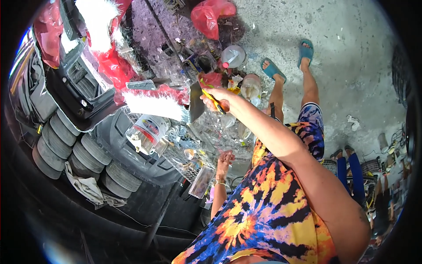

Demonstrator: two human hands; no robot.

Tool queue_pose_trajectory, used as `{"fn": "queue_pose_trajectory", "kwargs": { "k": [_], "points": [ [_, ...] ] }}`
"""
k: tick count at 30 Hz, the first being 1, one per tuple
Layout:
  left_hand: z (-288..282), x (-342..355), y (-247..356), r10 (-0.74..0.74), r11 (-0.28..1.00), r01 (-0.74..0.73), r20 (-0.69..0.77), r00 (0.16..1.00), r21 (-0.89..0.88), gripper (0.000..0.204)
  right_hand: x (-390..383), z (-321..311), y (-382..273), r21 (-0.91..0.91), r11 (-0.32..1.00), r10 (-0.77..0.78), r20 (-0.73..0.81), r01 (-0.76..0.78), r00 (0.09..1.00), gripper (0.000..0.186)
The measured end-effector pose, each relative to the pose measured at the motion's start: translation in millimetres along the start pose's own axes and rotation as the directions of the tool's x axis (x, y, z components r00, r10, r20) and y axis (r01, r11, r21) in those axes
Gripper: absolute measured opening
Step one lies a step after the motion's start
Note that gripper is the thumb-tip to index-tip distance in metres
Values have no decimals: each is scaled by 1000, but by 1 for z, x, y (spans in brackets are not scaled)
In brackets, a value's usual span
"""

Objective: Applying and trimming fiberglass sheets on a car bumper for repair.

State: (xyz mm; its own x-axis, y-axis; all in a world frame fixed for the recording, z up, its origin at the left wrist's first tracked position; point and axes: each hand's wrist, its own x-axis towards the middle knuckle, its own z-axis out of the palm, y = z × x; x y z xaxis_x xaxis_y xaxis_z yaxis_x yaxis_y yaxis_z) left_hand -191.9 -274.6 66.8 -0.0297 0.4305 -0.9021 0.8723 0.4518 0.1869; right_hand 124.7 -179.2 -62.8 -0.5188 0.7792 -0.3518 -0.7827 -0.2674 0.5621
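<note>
Presently, a slim yellow-handled tool [214, 101] is being gripped in the right hand [216, 99], fingers closed around it, with the arm stretched out toward the far side of the heap. A dark flat blade-like piece [196, 102] is being shown just left of that hand; whether it belongs to the tool cannot be told. The left hand [226, 157] is being held lower and nearer, fingers loosely curled, apparently empty, just beside a clear plastic bottle [201, 181] in the wire basket [184, 165]. The hands are being kept well apart. A labelled plastic jar [147, 130] is being rested left of the basket, red plastic bags [210, 15] far off, stacked tyres [66, 143] at near left, and concrete floor [351, 57] to the right. Judged from this, cutting or scraping at the mixed plastic scrap is being carried out; the next move is likely being governed by steadying a piece with the free hand.
</note>
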Motion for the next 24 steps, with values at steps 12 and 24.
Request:
{"fn": "queue_pose_trajectory", "kwargs": {
  "k": [12, 24],
  "points": [
    [16, -5, -27, -9, 998, 8, -21, 1000, -61, 38, -72, 122, -122, -389, 634, -538, 399, 668, 743, 34],
    [51, 46, -77, -32, 906, 15, -34, 999, -422, 39, -59, 30, -41, -562, -827, -392, 602, 20, 696, 19]
  ]
}}
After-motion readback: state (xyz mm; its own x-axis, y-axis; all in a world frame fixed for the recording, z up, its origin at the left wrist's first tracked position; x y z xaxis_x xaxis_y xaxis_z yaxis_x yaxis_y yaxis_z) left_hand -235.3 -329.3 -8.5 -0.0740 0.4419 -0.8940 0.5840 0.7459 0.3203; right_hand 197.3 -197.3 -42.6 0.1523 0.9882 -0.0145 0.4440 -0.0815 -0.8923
